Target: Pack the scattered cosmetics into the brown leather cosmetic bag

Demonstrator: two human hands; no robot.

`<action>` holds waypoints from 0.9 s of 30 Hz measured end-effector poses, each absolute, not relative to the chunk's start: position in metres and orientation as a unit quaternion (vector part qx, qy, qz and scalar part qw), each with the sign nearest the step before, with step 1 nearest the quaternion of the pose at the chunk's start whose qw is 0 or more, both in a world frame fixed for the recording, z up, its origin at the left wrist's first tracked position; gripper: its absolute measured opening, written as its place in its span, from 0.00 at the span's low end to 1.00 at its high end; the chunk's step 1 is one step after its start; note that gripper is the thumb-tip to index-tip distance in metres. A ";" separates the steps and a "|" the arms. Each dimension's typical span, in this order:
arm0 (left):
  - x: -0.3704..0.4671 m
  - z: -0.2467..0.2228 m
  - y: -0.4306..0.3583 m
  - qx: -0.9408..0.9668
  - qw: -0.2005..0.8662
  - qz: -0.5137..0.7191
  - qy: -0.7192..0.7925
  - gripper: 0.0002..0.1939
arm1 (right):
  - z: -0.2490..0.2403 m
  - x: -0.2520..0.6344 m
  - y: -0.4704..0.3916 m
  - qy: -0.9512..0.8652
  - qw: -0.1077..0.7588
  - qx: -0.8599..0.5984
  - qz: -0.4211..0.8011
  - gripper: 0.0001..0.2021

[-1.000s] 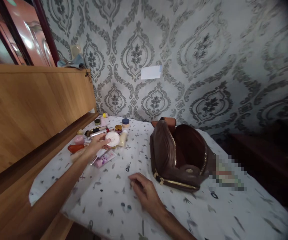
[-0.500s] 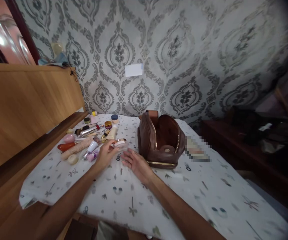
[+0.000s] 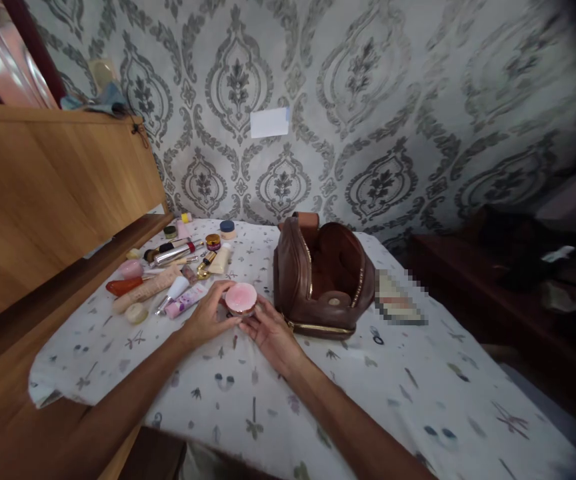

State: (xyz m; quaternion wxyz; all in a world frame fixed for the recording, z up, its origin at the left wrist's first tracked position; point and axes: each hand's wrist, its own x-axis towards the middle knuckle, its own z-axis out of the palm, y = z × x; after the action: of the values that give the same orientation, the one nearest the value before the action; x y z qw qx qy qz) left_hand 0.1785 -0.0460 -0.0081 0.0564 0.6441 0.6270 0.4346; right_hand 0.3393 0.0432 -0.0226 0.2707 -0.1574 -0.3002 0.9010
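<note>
A round cosmetic jar (image 3: 241,297) with a pink top is held between my two hands over the table, its top tilted toward me. My left hand (image 3: 206,317) grips its left side, with fingers behind and thumb in front. My right hand (image 3: 274,337) has its fingertips against the jar's lower right side. Just right of that hand stands a brown handbag (image 3: 313,315), unzipped and gaping. Left of my left hand lie a purple-and-white tube (image 3: 186,301), a white-capped tube (image 3: 174,293) and a cream tube (image 3: 220,259).
Farther left lie more cosmetics, among them an orange item (image 3: 124,287), a gold-lidded jar (image 3: 213,241) and a blue-lidded jar (image 3: 227,229). A pixelated flat item (image 3: 399,300) lies right of the bag. A wooden panel (image 3: 63,200) borders the patterned tablecloth (image 3: 368,400) on the left.
The jar has turned so its pink top faces me. My right hand, apart from it or barely near it before, now touches its side. The camera view has tilted slightly downward.
</note>
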 end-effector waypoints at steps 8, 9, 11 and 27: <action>0.182 -0.012 -0.052 0.609 0.132 0.433 0.652 0.36 | -0.021 0.351 0.039 -0.307 0.241 -0.191 0.900 0.29; 0.182 -0.011 -0.053 0.614 0.128 0.429 0.651 0.36 | -0.020 0.352 0.039 -0.308 0.235 -0.196 0.901 0.28; 0.182 -0.009 -0.053 0.620 0.115 0.423 0.651 0.37 | -0.017 0.353 0.039 -0.313 0.222 -0.199 0.902 0.27; 0.193 0.001 -0.061 0.668 -0.037 0.431 0.605 0.36 | -0.008 0.348 0.032 -0.489 0.297 -0.158 0.805 0.21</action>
State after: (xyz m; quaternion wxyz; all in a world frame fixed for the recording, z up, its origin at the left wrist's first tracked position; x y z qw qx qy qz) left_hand 0.1928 -0.0606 0.0010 -0.0366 0.6680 0.6054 0.4312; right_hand 0.3477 0.0320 -0.0075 0.2969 -0.1575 -0.4890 0.8050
